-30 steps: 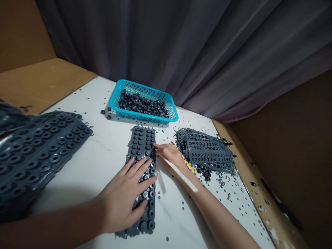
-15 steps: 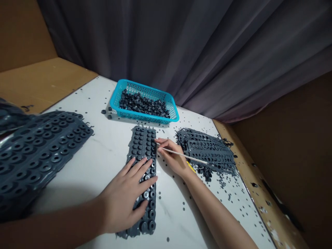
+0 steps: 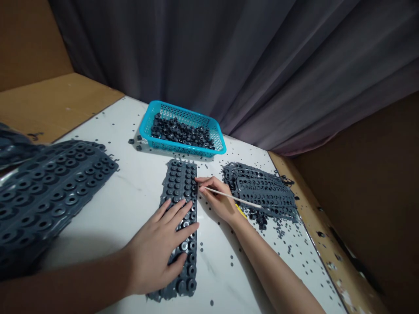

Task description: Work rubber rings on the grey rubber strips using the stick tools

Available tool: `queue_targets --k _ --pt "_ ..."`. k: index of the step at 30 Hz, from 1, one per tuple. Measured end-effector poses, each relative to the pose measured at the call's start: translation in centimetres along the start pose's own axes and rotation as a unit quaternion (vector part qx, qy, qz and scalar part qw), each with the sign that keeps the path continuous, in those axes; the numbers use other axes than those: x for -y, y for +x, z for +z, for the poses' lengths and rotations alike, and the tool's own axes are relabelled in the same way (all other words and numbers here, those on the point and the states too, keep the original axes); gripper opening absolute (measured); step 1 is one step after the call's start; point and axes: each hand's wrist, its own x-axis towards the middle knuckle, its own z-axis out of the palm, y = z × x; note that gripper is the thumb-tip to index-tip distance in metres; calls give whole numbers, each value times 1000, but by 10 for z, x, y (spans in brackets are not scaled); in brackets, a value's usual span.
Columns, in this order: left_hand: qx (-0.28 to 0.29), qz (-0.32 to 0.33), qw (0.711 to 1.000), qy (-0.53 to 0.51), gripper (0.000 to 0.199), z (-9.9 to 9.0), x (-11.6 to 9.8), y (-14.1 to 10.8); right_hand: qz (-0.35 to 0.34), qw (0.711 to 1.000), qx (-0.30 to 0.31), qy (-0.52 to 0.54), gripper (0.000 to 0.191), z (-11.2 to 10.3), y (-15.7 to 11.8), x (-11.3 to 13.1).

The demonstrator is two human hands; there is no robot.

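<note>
Sheet [image 3: 177, 179], dark and studded, lies on the worktop [image 3: 131, 209], your left hand [image 3: 155, 247] spread flat across it. Your right hand [image 3: 221, 207] pinches a thin pale stick [image 3: 245, 201] at the sheet's right edge; best brace the sheet evenly and guide the stick gently, without forcing.

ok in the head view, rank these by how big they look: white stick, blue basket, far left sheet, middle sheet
1. Far left sheet, running out of frame
2. Blue basket and middle sheet: too alike to rank, the sheet partly hidden by the left hand
3. White stick
</note>
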Motion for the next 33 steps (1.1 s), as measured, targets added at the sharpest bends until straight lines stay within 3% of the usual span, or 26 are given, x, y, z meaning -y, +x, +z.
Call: queue_targets --k 8,11,15,20,28,33 --pt "8 -5 1000 -4 54 0 0 0 -143 970 26 -195 16 -3 10 -5" --pt "7 -4 1000 -4 54 0 0 0 -131 965 8 -226 16 -7 17 -8" --pt "13 -8 1000 1 53 0 0 0 -41 983 -50 -170 11 -9 21 -2" --pt "7 -11 1000 -12 52 -1 0 0 -14 999 -11 -32 16 -5 15 3" --pt "21 -8 1000 -3 56 -2 -1 1 -50 995 4 -87 11 0 16 -1" --pt "14 -3 1000 -8 53 -1 0 0 -126 972 17 -197 10 -3 24 -10"
